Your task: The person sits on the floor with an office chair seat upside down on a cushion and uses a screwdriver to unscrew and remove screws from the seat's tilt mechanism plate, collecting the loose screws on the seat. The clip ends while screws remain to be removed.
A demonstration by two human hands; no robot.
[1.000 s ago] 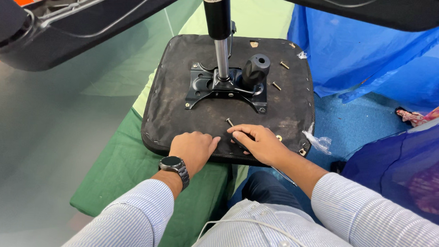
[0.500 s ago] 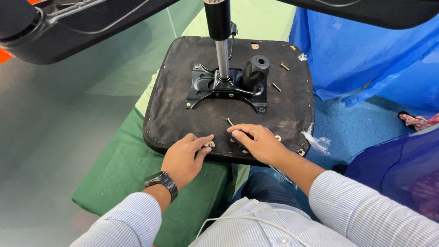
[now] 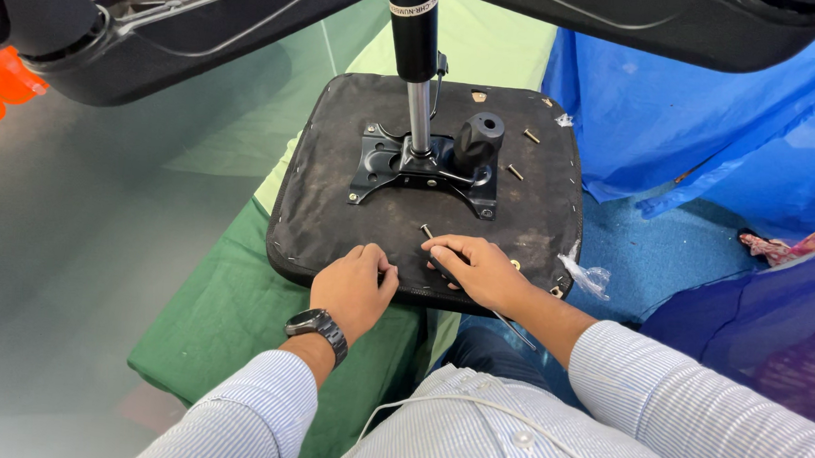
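Resting on the near edge of the upturned seat base (image 3: 335, 207), left hand (image 3: 355, 286) is curled loose, holding nothing I can see. Right hand (image 3: 479, 271) grips a thin screwdriver (image 3: 436, 249), tip pointing toward the black metal bracket (image 3: 383, 164).

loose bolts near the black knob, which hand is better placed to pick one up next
Probably the left. The right hand is already closed around a thin tool lying on the seat base. The left hand rests on the front edge with nothing visible in it. Both bolts sit farther back, toward the right.
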